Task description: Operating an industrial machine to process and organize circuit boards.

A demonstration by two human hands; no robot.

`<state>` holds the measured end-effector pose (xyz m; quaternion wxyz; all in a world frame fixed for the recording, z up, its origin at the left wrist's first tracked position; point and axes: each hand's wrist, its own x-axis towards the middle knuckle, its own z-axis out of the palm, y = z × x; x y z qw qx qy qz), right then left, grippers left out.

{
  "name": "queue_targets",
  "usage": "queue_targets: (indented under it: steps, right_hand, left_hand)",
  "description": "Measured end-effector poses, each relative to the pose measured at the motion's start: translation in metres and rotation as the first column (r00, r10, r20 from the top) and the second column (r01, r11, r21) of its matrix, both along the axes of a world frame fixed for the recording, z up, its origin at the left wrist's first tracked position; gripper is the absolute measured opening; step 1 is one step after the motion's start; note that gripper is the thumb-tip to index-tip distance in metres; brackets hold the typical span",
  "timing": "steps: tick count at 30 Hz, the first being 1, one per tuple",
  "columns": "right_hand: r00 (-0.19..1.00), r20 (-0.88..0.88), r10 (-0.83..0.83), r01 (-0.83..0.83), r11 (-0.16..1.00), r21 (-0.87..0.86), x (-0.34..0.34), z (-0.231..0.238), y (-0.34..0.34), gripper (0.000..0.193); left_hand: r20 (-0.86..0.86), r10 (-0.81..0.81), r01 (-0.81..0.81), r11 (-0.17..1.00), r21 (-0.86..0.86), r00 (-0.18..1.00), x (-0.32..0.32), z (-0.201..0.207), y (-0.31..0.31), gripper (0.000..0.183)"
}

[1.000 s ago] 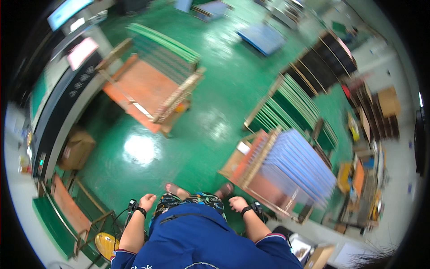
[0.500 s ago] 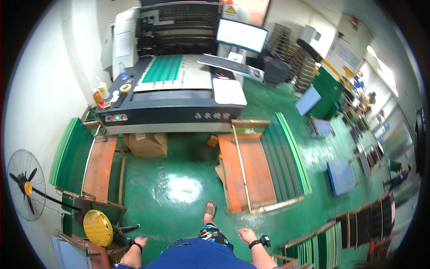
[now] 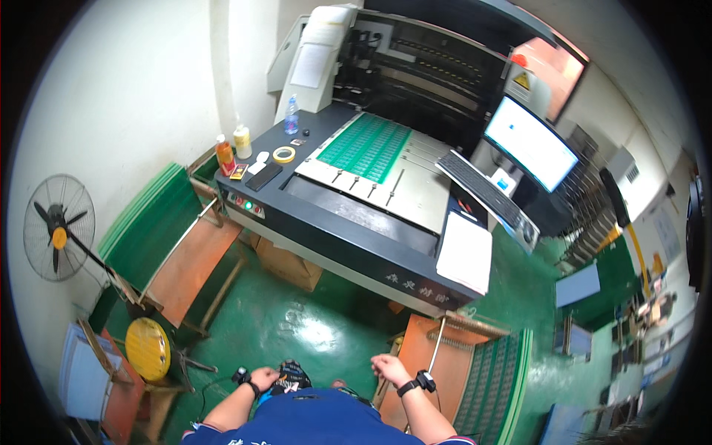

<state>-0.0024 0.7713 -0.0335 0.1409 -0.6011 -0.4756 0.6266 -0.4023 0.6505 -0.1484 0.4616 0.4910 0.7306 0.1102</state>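
My left hand (image 3: 262, 379) hangs by my hip at the lower edge, fingers curled, with nothing visible in it. My right hand (image 3: 389, 366) is held out in front of my waist, loosely closed and empty, a dark watch on its wrist. It hovers near the end of an orange rack (image 3: 429, 357) that holds green panels (image 3: 498, 386). Ahead stands a large dark grey machine (image 3: 348, 215) with a green panel (image 3: 365, 147) lying flat on its light bed.
A keyboard (image 3: 486, 194) and a lit monitor (image 3: 529, 143) stand at the machine's right. Bottles (image 3: 225, 153), a tape roll (image 3: 282, 154) and a phone lie on its left corner. Another orange rack (image 3: 189, 263), a fan (image 3: 56, 227), a yellow disc (image 3: 147, 348) and a cardboard box (image 3: 289, 267) stand left.
My view has swung from racks on the green floor round to the machine, which now sits closer. My hands stay low at my waist.
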Motion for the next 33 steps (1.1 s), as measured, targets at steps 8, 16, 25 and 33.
queue_targets:
  steps: [8,16,25,33]
  right_hand:
    - [0.917,-0.332,-0.222,0.213,0.975,-0.062,-0.029,0.053,0.184,0.034]
    - [0.841,-0.332,-0.427,0.425,0.901,-0.084,-0.052,0.092,0.335,0.04]
    - [0.775,-0.296,-0.559,0.551,0.826,-0.119,-0.065,0.107,0.441,0.037]
    - [0.814,-0.176,-0.553,0.553,0.831,-0.053,-0.084,0.1,0.573,0.027]
  left_hand:
    - [0.247,0.064,-0.143,0.937,0.318,0.967,0.01,0.094,0.23,0.026]
    - [0.003,0.241,-0.177,0.704,0.688,0.97,-0.078,0.158,0.474,0.017]
    - [-0.326,0.135,0.142,0.701,0.698,0.936,-0.124,0.162,0.592,0.009]
    - [-0.358,0.168,0.174,0.642,0.746,0.919,-0.12,0.154,0.586,0.005]
